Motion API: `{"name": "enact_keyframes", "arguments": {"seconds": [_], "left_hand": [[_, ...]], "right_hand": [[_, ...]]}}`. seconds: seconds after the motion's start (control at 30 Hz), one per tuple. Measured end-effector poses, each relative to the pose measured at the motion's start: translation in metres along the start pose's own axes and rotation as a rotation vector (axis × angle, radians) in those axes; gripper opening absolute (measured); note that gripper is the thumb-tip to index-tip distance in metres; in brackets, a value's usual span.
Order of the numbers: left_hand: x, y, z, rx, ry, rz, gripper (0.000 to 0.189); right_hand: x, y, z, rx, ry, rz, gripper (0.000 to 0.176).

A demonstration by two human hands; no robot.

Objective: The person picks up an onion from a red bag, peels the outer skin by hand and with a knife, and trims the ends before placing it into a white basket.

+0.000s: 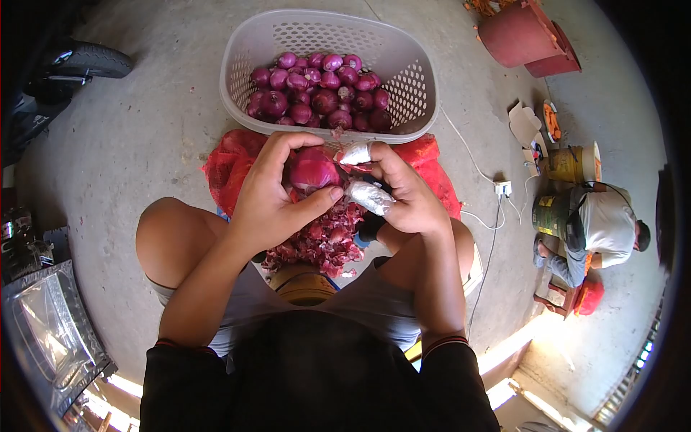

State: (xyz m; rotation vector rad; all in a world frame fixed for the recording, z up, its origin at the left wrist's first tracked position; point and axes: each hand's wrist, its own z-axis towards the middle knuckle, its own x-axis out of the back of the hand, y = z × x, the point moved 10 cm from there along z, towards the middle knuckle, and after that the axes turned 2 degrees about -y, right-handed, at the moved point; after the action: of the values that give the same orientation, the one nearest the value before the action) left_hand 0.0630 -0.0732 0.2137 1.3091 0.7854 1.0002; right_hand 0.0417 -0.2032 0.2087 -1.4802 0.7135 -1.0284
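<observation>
My left hand point(277, 189) is closed around a red onion point(314, 170), its thumb along the lower side and its fingers over the top. My right hand point(403, 189) is just right of the onion, with silvery wrapping on its thumb and index finger. A reddish strip of onion skin point(354, 168) shows at the wrapped fingertips. Beneath both hands lies a heap of loose red onion skins point(324, 241), piled above a yellowish container point(302, 286) between my knees.
Ahead stands a grey perforated basket point(241, 108) of red onions, with red mesh sacks point(224, 173) before it. A power strip point(502, 189) with cords lies on the right. Farther right, a person point(604, 223) bends near buckets point(565, 164). A tire point(93, 60) is at left.
</observation>
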Motion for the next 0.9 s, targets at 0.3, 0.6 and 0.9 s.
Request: {"name": "enact_keyframes", "arguments": {"seconds": [0.3, 0.6, 0.9], "left_hand": [[0.001, 0.010, 0.001, -0.040, 0.014, 0.016, 0.055], [0.004, 0.020, -0.002, -0.150, 0.011, 0.093, 0.059], [0.003, -0.008, 0.001, 0.149, 0.018, -0.527, 0.047]], "right_hand": [[0.007, -0.008, 0.003, 0.076, 0.104, 0.097, 0.041], [0.020, -0.005, 0.002, -0.027, 0.207, 0.189, 0.041], [0.011, -0.009, -0.003, 0.098, 0.135, 0.215, 0.056]]}}
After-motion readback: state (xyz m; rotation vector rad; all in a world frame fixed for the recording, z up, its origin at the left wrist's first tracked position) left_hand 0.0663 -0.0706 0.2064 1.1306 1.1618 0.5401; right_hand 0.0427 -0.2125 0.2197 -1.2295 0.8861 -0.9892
